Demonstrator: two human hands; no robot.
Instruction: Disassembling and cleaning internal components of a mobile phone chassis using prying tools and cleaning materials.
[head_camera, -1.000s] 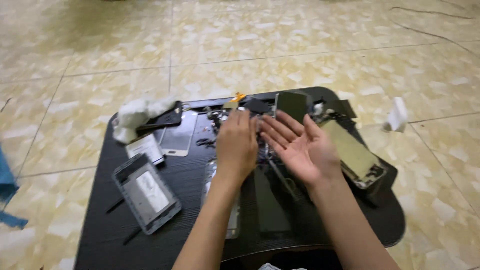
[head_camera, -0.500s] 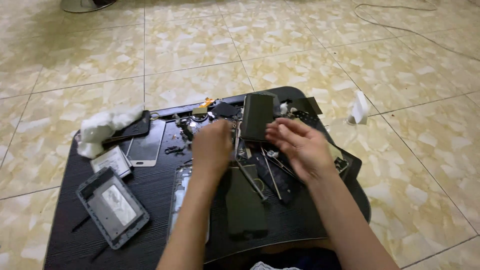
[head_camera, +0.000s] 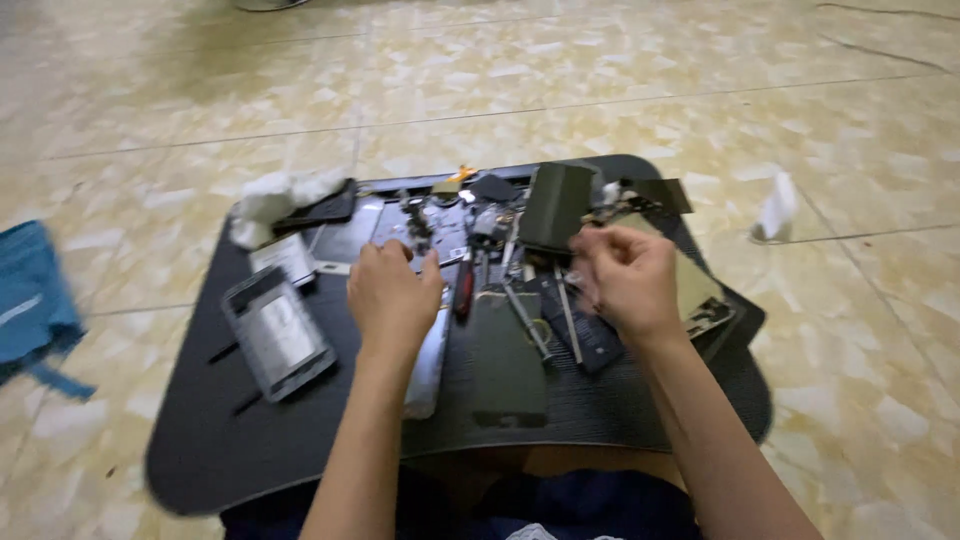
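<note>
My left hand rests knuckles-up on the black mat. Its fingers curl down over a silver phone body and small loose parts, and what is under the fingertips is hidden. My right hand hovers over the right side of the mat with its fingers closed into a loose fist; I see nothing in it. Between the hands lie a red-handled screwdriver, metal tweezers and a dark flat rectangular piece. A dark phone panel lies just beyond my right hand.
An opened phone frame lies on the mat's left part, with a white crumpled tissue behind it. A yellowish phone panel sits under my right wrist. On the tiled floor are a white paper scrap and a blue cloth.
My right hand has turned from palm-up and open to palm-down with its fingers closed. The left hand stayed over the parts. The view has shifted, and the blue cloth is now in sight.
</note>
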